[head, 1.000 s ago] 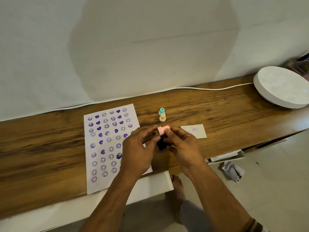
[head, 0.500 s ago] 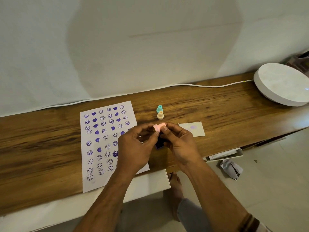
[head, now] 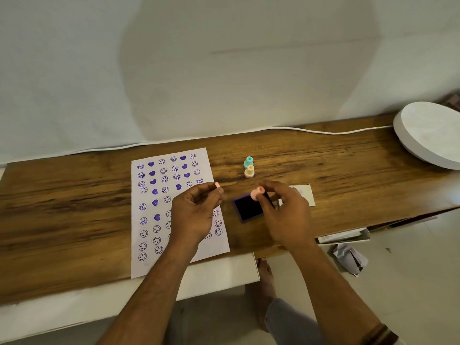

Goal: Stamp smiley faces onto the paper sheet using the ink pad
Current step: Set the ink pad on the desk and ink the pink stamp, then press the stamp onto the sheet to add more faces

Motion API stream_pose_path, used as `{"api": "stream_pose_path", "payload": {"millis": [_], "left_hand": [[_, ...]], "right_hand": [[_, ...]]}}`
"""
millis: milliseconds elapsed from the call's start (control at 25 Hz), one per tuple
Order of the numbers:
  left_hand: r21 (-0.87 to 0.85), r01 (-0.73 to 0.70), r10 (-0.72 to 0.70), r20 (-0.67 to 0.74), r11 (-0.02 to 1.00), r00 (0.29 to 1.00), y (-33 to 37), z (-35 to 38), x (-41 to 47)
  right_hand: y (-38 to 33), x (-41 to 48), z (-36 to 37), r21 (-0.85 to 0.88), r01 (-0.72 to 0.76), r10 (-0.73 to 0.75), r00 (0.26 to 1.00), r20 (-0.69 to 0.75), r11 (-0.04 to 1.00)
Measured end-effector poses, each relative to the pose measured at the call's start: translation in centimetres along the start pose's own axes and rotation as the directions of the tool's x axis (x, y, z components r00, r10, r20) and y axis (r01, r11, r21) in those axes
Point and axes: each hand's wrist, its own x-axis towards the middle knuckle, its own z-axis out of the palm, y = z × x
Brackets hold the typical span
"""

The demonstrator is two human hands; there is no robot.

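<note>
A white paper sheet [head: 149, 195] covered with several purple smiley faces and hearts lies on the wooden table. My left hand [head: 196, 215] hovers over the sheet's right part, pinching a small pink cap [head: 217, 185] between thumb and fingers. My right hand [head: 281, 215] holds a pink stamp [head: 257, 193] at the far right corner of the open dark ink pad [head: 247, 207], which has a purple rim. Whether the stamp touches the pad I cannot tell.
A teal stamp [head: 248, 162] and a cream stamp [head: 249, 171] stand behind the pad. A small card [head: 307, 195] lies right of my right hand. A white round disc [head: 430, 135] sits far right, a white cable [head: 311, 131] runs along the wall.
My hands were together on the pink stamp above the pad. Now they have come apart: the left carries the cap off leftward, the right keeps the stamp, and the pad is uncovered.
</note>
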Motion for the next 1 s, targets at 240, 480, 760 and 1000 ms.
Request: {"api": "stream_pose_path", "payload": {"millis": [240,480,760,1000], "left_hand": [[0.059,-0.023,0.024,-0.011,0.998,1.000,-0.4,-2.1,0.4],[0.055,-0.010,0.013,-0.058,0.998,0.998,-0.6,-3.5,1.0],[0.013,-0.005,0.006,-0.073,1.000,0.997,-0.1,-5.9,1.6],[-0.108,0.042,-0.051,-0.083,0.993,0.995,-0.3,-11.0,2.6]], "right_hand": [[1.1,0.1,1.5,-0.339,0.167,-0.167,0.986,0.031,0.926],[0.9,-0.2,2.9,-0.459,0.159,-0.153,0.987,0.052,0.874],[0.6,-0.5,3.0,-0.584,0.203,-0.176,0.979,0.104,0.786],[-0.8,-0.4,2.1,-0.026,-0.053,0.049,0.990,-0.131,0.998]]}}
